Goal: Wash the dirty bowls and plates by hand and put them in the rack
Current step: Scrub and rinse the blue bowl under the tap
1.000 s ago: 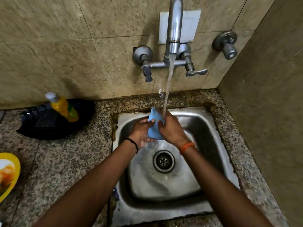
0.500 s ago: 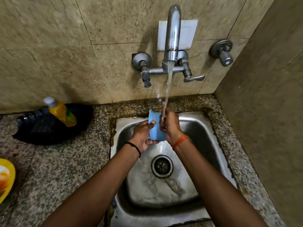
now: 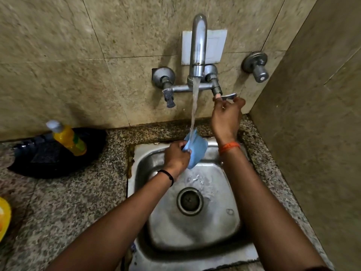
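Gripping a blue cloth (image 3: 196,151) under running water, left hand (image 3: 176,156) over sink (image 3: 230,227); right hand (image 3: 226,116) pinches tap lever (image 3: 229,96).

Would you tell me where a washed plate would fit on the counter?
Bare granite lies between the black tray and the sink rim. It is crowded farther left, where the yellow plate sits at the edge.

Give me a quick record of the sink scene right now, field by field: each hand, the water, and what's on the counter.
left hand: grips blue cloth under the stream
right hand: fingers on the right tap lever
water: running into steel sink
counter: yellow soap bottle on black tray
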Demonstrator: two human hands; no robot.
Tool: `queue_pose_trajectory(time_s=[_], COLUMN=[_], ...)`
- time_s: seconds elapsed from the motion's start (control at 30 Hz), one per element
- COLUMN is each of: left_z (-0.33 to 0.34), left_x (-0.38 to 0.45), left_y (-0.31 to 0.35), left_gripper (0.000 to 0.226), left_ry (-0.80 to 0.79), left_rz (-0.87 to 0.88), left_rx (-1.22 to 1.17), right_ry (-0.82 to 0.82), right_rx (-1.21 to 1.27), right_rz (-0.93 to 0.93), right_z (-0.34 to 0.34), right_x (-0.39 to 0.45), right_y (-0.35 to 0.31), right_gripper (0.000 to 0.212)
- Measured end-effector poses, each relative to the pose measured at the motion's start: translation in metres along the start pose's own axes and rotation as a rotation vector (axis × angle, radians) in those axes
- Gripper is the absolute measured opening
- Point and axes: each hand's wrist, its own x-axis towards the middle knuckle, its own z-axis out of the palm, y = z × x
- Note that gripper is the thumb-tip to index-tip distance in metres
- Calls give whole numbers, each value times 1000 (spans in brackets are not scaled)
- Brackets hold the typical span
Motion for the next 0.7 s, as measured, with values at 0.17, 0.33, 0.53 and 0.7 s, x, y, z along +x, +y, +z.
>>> queue_pose_trajectory(time_s=[0.17,0.33,0.53,0.7], left_z=[-3,-7,-10,-12], left_x=[-7,-15,-22,-27], left_y=[1,-1,-1,-6], left_gripper=[28,32,32,30], left_ry=[-33,-82,-105,-130], left_rz=[134,352,558,631], left_rx=[239,429,712,957], right_ry=[-119,-404,-460,-821], right_rx=[222,618,766,887], right_rz=[214,482,605,807], right_z=[-9,-12,-5,17], right_x=[26,35,14,-47], right_y=[8,-10,-4,17], right_gripper=[48,44,46,30])
